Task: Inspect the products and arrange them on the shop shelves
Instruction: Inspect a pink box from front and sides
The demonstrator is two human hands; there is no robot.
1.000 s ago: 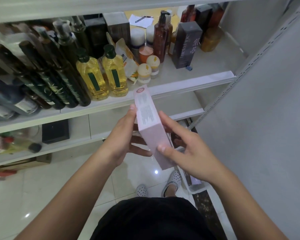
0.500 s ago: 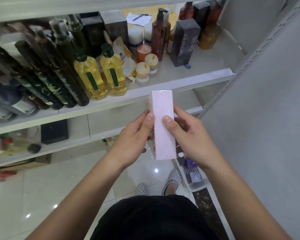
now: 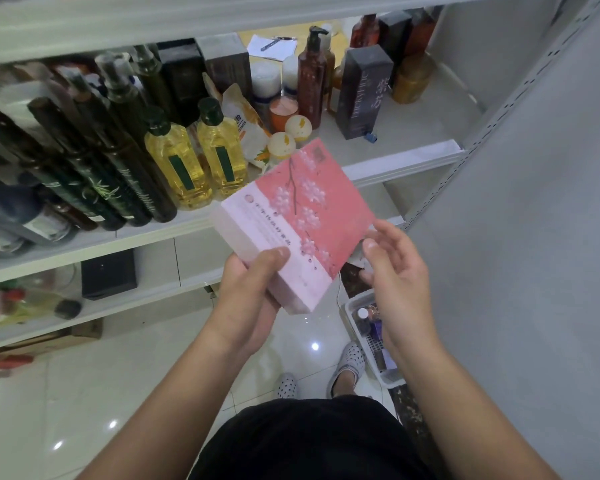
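A white shelf runs across the view above and beyond both hands, with a lower shelf board to the left of the left hand, and a glossy tiled floor lies below the hands. A flat pink box printed with blossom branches is held in the air in front of the shelf edge, tilted, its broad printed face turned up toward the camera. The left hand grips the box's near left corner, thumb pressed on the pale strip of the face and fingers curled underneath. The right hand is loosely spread just beside the box's right corner, thumb and fingertips at its edge; whether they touch it cannot be told. Up and to the left of the left hand stands a row of tall dark bottles, and beside them two yellow oil bottles with dark caps, just beyond the far left edge of the box. Above the right hand on the shelf stand a tall dark carton and a brown pump bottle. Under the right hand a white basket sits on the floor with small items in it. A black case rests on the lower board, well left of the left hand. Two small round jars stand just past the top of the box
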